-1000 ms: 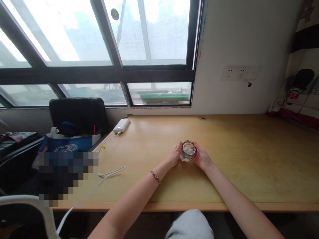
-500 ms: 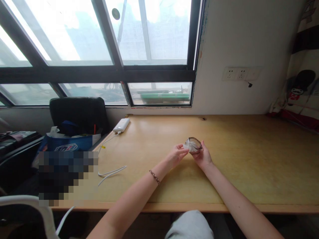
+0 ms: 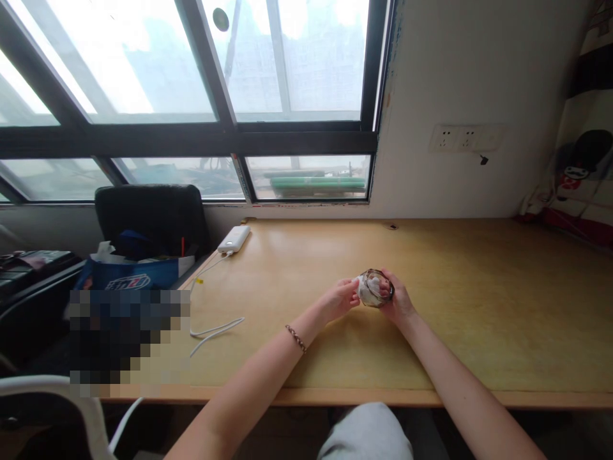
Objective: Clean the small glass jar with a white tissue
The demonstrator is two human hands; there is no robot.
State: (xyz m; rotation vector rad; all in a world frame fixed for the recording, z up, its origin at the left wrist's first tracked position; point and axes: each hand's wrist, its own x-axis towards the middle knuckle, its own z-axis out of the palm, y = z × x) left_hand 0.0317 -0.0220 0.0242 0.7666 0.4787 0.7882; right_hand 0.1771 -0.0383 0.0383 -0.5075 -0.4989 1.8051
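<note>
Glass [image 3: 377, 289] in R hand [image 3: 399, 303]; bag txt [image 3: 128, 282] blurred.

Faceted glass vessel [image 3: 379, 299]: brownish tint, rounded rim, tilted, held above the table [image 3: 479, 332] between front and back edges. White tissue [image 3: 367, 292] (crumpled) against its left side; inside or outside unclear.

Left of the wooden desk [image 3: 460, 306], a blue shopping bag [image 3: 167, 271] bears a white-edged emblem [image 3: 128, 282], its lettering too blurred to read; at the desk's far left corner, a white power bank [image 3: 239, 236] shows no legible marking.
</note>
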